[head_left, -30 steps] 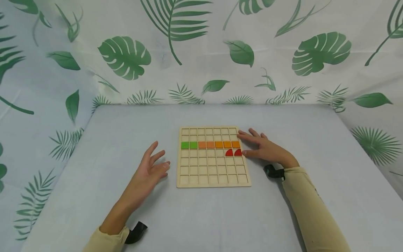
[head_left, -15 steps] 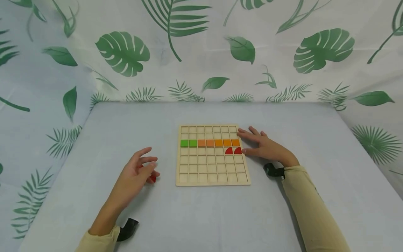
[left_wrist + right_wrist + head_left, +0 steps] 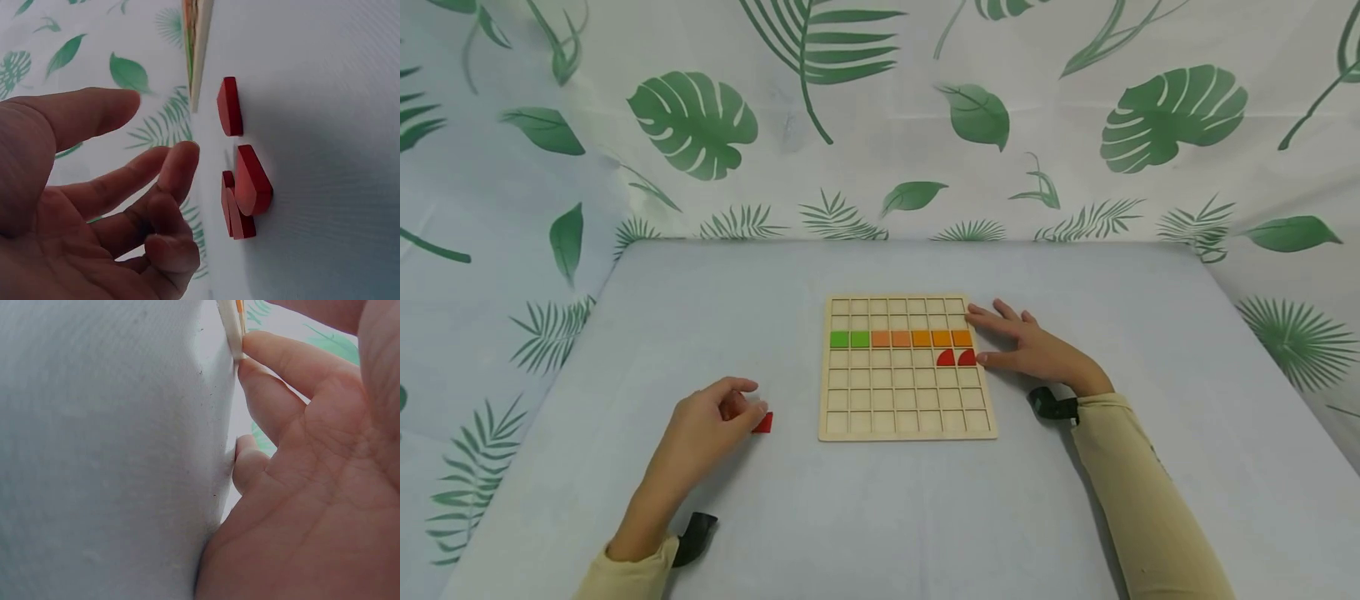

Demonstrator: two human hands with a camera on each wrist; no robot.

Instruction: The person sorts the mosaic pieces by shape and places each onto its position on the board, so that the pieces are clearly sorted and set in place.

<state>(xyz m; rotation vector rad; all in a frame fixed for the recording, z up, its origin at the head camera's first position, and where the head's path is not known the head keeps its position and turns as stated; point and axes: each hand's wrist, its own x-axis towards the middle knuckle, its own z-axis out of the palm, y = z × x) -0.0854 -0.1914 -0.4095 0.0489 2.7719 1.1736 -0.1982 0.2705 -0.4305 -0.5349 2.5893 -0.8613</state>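
Observation:
A pale wooden grid board point(image 3: 883, 402) lies on the table, with two red quarter-circle pieces point(image 3: 946, 358) in cells near its right edge. To its left my left hand point(image 3: 703, 429) hovers low over the table, fingers loosely bent and thumb apart from them, holding nothing. A red piece point(image 3: 763, 423) shows beside the thumb. The left wrist view reveals several red wooden blocks point(image 3: 253, 180) on the table close to those fingers, some leaning together. My right hand point(image 3: 1041, 354) rests on the table, its extended fingertips at the board's right edge.
Across the board runs a row of green tiles point(image 3: 850, 340), salmon tiles point(image 3: 891, 339) and orange tiles point(image 3: 942, 339). The table wears a pale cloth point(image 3: 917, 517), and a leaf-printed curtain point(image 3: 850, 158) stands behind it. A black wrist camera point(image 3: 696, 539) sits at the left sleeve.
My left hand has drawn away from the board, left and toward me, down to the red blocks, and its fingers are more bent. The right hand stays at the board's edge.

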